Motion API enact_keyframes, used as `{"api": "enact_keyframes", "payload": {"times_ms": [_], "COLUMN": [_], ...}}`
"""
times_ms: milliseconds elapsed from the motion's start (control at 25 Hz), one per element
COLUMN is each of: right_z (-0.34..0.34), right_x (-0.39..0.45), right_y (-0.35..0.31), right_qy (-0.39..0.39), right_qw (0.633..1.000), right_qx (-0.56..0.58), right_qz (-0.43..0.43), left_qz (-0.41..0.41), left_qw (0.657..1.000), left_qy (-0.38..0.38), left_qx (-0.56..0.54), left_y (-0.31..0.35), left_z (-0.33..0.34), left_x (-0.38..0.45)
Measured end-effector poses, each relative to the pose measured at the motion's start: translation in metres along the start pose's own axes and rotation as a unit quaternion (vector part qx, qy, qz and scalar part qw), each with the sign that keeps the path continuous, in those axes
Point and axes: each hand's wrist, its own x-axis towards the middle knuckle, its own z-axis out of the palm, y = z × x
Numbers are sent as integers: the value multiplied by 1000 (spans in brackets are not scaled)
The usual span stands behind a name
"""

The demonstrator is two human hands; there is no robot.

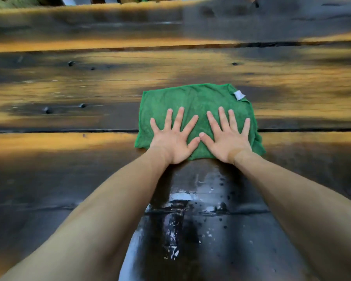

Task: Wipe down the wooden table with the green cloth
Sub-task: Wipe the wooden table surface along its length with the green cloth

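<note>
Flat on the dark, glossy wooden plank table (69,94), right of centre: a rectangular green microfibre cloth (193,100), nap fuzzy, edges slightly rumpled, straddling a dark seam between two planks. Near its far right corner, a small white sewn-in label (239,95), creased, any print too small to read. Pressed palm-down on the cloth's near half, side by side: left hand (173,138) and right hand (226,139), fingers straight and splayed, gripping nothing, thumb tips nearly touching at the middle. Heels of both palms at the cloth's near edge; bare forearms reaching back toward the camera on either side. Between the forearms, a wet streak (190,209) on the wood, shiny and darker than its surroundings, speckled with droplets and bright reflections. Table surface: broad boards running left to right, worn grain, dark knots (71,63) and small pits, patches of warm orange light alternating with shadow. Beyond the far table edge, only blurred shapes, impossible to identify. No containers in view.
</note>
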Motion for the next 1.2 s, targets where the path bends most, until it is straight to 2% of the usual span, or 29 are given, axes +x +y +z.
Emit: {"api": "enact_keyframes", "payload": {"times_ms": [280,600,680,760,920,1080,1200], "right_z": [27,60,74,88,103,102,101], "right_x": [-107,-205,-231,-259,-305,-321,-316], "right_y": [-24,-39,-38,-35,-25,-17,-11], "right_qy": [-32,-44,-32,20,-5,8,26], "right_qw": [999,998,998,999,1000,1000,999], "right_qx": [2,-24,-16,-6,-3,14,34], "right_qz": [-12,-38,-50,-48,-13,7,29], "left_qz": [19,12,14,19,30,31,52], "left_qw": [1000,1000,999,999,999,999,998], "left_qy": [-12,12,31,33,13,-14,1], "left_qx": [-1,17,4,-17,-27,-40,-29], "left_y": [11,32,40,48,68,86,85], "left_z": [29,62,73,78,89,97,97], "left_x": [-111,-216,-243,-265,-301,-317,-305]}}
